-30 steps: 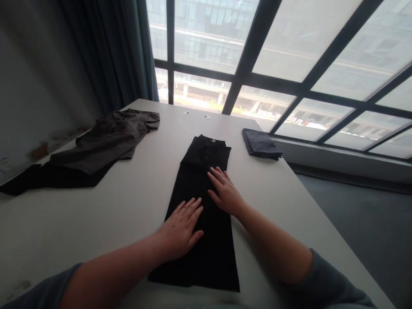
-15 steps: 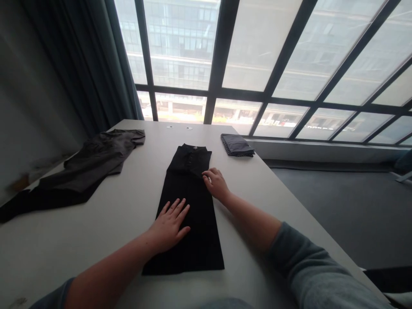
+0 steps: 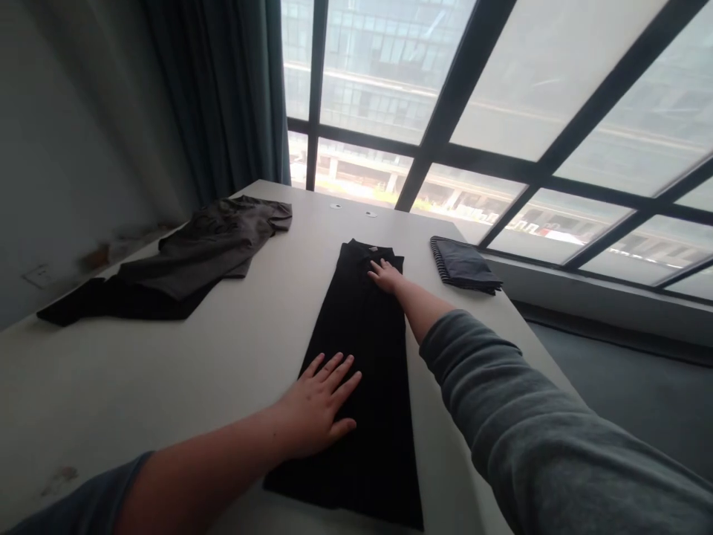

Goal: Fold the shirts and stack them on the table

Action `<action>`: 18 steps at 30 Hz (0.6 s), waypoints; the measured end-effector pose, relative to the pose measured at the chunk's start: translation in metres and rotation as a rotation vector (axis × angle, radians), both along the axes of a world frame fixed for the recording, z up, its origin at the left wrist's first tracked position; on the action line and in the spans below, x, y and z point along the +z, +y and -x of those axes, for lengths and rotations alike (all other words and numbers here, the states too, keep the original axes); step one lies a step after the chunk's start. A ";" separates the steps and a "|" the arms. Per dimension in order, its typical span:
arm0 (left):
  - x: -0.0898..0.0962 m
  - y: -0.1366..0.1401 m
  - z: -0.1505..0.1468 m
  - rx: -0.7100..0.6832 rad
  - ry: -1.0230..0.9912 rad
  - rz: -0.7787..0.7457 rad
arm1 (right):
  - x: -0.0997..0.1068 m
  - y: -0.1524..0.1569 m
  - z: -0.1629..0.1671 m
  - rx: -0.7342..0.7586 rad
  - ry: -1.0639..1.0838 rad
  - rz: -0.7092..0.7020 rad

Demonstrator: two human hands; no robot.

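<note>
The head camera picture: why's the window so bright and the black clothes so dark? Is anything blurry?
Head view: daylight glare washes out the window, while the black garment shows little detail; head view, left: the wall is dim, and the brown thing beyond the table looks blurry.

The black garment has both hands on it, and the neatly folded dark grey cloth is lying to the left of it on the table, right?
Not quite: the folded dark grey cloth lies to the right of the black garment, as the head view shows. The left hand and the right hand are indeed both on the black garment.
</note>
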State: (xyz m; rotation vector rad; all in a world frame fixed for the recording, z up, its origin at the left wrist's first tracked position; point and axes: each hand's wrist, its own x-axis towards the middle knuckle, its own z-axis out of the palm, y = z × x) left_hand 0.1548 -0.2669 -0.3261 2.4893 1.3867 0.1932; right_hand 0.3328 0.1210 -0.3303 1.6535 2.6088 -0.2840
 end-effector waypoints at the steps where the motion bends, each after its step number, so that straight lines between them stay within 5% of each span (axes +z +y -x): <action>1: 0.000 -0.001 0.000 -0.003 -0.008 0.006 | -0.003 0.006 0.000 0.013 -0.012 0.000; 6: -0.001 -0.006 -0.001 -0.026 -0.032 0.005 | -0.002 0.016 -0.002 0.061 -0.021 -0.042; 9: -0.002 -0.006 -0.001 -0.070 -0.025 0.006 | 0.005 -0.008 -0.003 0.093 0.077 -0.179; 14: 0.002 0.001 0.004 -0.133 -0.026 -0.002 | 0.010 -0.117 -0.033 0.161 0.381 -0.359; 18: 0.002 0.011 0.013 -0.075 0.011 -0.021 | 0.008 -0.224 -0.076 0.351 0.500 -0.234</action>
